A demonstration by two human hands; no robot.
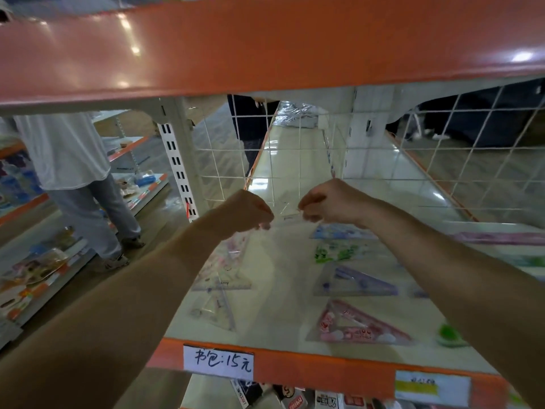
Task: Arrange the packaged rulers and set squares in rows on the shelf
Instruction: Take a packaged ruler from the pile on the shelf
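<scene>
Two hands pinch a clear packaged set square (285, 212) at the far end of a shop shelf (274, 290).

The left hand (249, 212) and right hand (327, 203), fingers curled, each pinch one end of the pack over the far part of the shelf, close to the wire mesh (295, 160). Nearer lie a purple set square (354, 280) and a pink set square (358, 324). The slick wrapper could slip from so light a pinch, or a forearm could knock laid packs askew. A handwritten tag (218, 361) on the near orange edge reads "书包:15元".
</scene>
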